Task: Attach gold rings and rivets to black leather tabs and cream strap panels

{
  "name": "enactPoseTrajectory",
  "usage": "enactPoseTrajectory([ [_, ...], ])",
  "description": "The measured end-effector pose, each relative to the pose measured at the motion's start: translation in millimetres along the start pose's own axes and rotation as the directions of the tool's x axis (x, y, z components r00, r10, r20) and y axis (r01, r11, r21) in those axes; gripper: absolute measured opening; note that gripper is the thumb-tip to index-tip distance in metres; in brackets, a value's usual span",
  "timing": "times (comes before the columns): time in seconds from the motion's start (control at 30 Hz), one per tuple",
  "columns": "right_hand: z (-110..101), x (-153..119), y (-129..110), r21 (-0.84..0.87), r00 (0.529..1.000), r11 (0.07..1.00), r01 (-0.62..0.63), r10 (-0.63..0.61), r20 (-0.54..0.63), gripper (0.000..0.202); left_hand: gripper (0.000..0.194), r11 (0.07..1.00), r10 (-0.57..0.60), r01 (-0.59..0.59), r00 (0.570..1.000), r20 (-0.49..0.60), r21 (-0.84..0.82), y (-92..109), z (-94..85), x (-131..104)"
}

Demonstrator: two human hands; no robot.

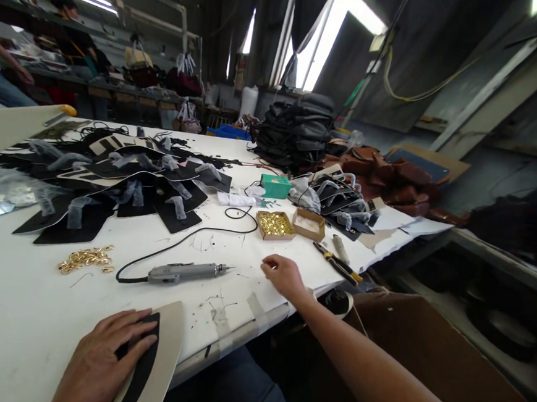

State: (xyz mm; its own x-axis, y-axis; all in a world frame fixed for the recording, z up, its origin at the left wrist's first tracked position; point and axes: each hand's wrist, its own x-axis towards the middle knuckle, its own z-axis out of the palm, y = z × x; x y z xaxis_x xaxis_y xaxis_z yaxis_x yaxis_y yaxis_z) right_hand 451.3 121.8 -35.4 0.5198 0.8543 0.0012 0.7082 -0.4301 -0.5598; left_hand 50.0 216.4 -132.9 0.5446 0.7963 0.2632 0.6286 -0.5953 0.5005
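My left hand (106,354) lies with its fingers stretched out on a beige and black bag panel (168,335) at the table's front edge. Above the table, right of centre, my right hand (285,278) has its thumb and fingertips pinched together. Whatever is between them, if anything, is too small to make out. A grey electric screwdriver (183,273) with a black cord lies between the hands, its tip toward the right one. Beyond my right hand stands a small cardboard box (276,225) of gold metal pieces. Loose gold clasps (87,260) lie in a pile on the left.
Black panels with plastic-wrapped straps (130,184) are heaped at the back left. Yellow-handled pliers (338,263) lie at the right edge near a second cardboard box (309,225). A green box (275,186) and stacked black bags (297,129) stand farther back. People are at the far left.
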Motion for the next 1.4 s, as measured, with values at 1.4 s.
enactPoseTrajectory([
  [1.4,-3,91,65,-0.578,0.998,0.814,0.057,-0.045,0.036,0.072,0.020,0.988,-0.113,0.113,0.994,0.004,-0.104,32,-25.0,0],
])
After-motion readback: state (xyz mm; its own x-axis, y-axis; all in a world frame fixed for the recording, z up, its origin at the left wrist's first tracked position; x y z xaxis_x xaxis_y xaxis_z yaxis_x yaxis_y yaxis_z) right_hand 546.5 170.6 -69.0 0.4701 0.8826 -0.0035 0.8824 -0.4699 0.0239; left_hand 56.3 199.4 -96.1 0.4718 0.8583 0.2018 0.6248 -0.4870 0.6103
